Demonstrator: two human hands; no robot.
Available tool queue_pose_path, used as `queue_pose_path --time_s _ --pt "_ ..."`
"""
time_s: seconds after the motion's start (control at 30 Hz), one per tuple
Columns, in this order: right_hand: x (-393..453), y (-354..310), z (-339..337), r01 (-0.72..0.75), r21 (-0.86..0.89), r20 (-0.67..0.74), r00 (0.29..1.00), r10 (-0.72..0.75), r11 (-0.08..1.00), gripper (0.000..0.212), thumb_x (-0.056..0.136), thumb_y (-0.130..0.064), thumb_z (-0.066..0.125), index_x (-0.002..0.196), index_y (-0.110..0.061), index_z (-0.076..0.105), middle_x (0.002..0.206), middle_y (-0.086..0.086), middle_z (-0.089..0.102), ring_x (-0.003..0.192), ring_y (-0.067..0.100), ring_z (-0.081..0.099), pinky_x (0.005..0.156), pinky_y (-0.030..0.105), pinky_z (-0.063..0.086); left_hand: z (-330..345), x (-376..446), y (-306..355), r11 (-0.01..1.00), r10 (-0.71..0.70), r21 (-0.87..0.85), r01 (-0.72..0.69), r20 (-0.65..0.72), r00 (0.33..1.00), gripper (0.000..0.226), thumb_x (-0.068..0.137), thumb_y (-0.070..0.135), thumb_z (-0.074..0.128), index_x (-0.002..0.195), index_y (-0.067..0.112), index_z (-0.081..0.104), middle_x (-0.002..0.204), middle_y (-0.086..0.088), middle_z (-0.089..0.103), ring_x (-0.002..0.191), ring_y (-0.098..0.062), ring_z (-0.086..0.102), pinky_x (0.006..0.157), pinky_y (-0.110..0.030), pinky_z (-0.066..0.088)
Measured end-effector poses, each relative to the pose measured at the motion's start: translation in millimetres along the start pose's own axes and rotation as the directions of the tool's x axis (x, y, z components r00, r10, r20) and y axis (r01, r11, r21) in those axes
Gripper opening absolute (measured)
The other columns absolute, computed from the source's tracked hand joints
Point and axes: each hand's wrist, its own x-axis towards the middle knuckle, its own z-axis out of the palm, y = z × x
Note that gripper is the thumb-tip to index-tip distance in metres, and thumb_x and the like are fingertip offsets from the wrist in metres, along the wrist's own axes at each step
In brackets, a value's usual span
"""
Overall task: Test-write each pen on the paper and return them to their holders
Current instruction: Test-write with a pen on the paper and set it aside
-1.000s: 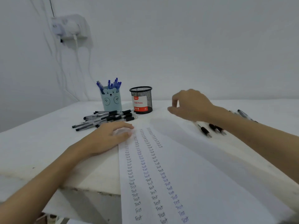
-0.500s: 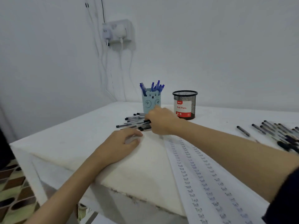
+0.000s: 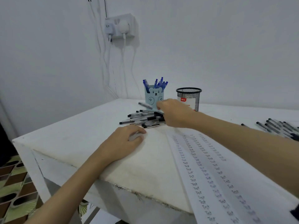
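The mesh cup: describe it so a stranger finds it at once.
Look to the table's far edge by the wall. Two holders stand there; the mesh cup is the right one. It is black wire with a red-and-white label and shows no pens, unlike the blue bear cup.

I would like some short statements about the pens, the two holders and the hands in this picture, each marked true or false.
1. The light blue bear-face holder contains blue pens. True.
2. The black wire-mesh cup lies tipped on its side. False: it stands upright.
3. The right hand holds a black-capped clear pen above the pile of black pens. True.
4. The left hand is writing on the long white paper. False: it rests on the white table, holding no pen.
5. The paper is blank. False: columns of "Test" cover it.
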Motion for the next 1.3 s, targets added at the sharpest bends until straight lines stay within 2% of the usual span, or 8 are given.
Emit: queue_pose_path --time_s 0.1,0.17,0.37,0.57,0.83,1.0,1.13,1.3 --pt "-19.5 20.1 -23.8 -0.197 0.153 0.051 0.980 0.192 0.968 0.040 0.082 0.002 0.052 0.122 -0.004 0.054 0.098 0.010 0.060 0.091 0.025 0.052 0.070 0.026 0.042 -1.5 0.4 0.4 0.999 0.029 0.019 -0.029 -0.002 1.000 0.021 0.093 0.028 0.053 0.111 0.029 0.064 0.116 0.015 0.061 0.112 -0.003 0.052 0.093 -0.014 0.035" --pt "-38.6 35.0 -38.3 -0.358 0.438 0.145 0.934 0.328 0.825 0.022 0.081 0.002 0.056 0.102 -0.002 0.063 0.083 0.011 0.061 0.076 0.025 0.058 0.063 0.026 0.051 -3.3 -0.3 5.4 0.997 0.067 0.026 -0.066 -0.024 0.997 0.020 0.094 0.027 0.054 0.111 0.030 0.063 0.114 0.019 0.060 0.110 0.000 0.052 0.089 -0.005 0.032" --pt "-102.2 58.1 -59.5 -0.350 0.933 0.351 0.837 0.419 -0.083 0.024 0.081 0.002 0.031 0.063 -0.008 0.042 0.060 0.008 0.040 0.049 0.018 0.037 0.055 0.025 0.033 6.1 -7.9 52.2 0.986 0.156 -0.077 -0.148 0.101 0.983 0.040 0.086 0.058 0.042 0.117 0.039 0.058 0.122 0.030 0.051 0.115 0.011 0.044 0.088 0.002 0.026" --pt "-145.3 70.6 -77.9 -0.189 0.884 0.373 0.838 0.399 -0.428 0.069 0.064 -0.080 0.045 0.047 -0.016 0.029 0.053 0.001 0.022 0.052 0.018 0.020 0.058 0.029 0.023 29.4 -8.3 97.2 0.985 0.170 -0.030 -0.170 0.335 0.927 0.053 0.083 0.059 0.044 0.133 0.042 0.043 0.142 0.024 0.037 0.128 0.004 0.033 0.102 -0.015 0.023" --pt "-169.9 67.8 -85.7 -0.057 0.883 0.336 0.770 0.543 -0.465 0.069 0.070 -0.077 0.049 0.057 -0.010 0.047 0.051 0.000 0.022 0.052 0.017 0.017 0.057 0.028 0.022 43.5 -15.9 118.0 0.944 0.147 0.239 -0.228 0.317 0.937 0.078 0.071 0.080 0.013 0.133 0.041 0.039 0.136 0.019 0.040 0.124 -0.006 0.037 0.104 -0.032 0.027" --pt "-171.6 69.7 -78.3 -0.199 0.949 0.304 0.786 0.538 -0.246 0.048 0.097 -0.031 0.032 0.092 0.003 0.065 0.053 0.011 0.060 0.051 0.018 0.047 0.058 0.025 0.040 38.6 -13.2 125.9 0.950 0.173 0.194 -0.245 0.325 0.930 0.040 0.097 0.054 0.025 0.128 0.042 0.046 0.129 0.019 0.043 0.121 -0.006 0.038 0.102 -0.032 0.027" --pt "-174.1 70.8 -66.2 -0.423 0.906 0.372 0.776 0.509 -0.018 0.075 0.099 -0.053 0.021 0.086 0.005 0.068 0.064 0.021 0.066 0.054 0.026 0.055 0.059 0.029 0.048 38.1 2.2 121.4 0.957 0.189 0.158 -0.243 0.298 0.936 0.031 0.099 0.037 0.032 0.123 0.036 0.052 0.125 0.020 0.045 0.122 -0.005 0.039 0.106 -0.036 0.030" --pt "-167.5 59.2 -45.3 -0.416 0.869 0.180 0.771 0.611 0.268 0.029 0.089 -0.024 0.063 0.068 -0.004 0.064 0.053 0.003 0.058 0.046 0.014 0.047 0.052 0.022 0.039 46.2 29.6 119.0 0.967 0.201 0.102 -0.234 0.265 0.943 0.024 0.098 0.027 0.042 0.114 0.032 0.058 0.119 0.015 0.052 0.116 -0.007 0.047 0.100 -0.033 0.037"
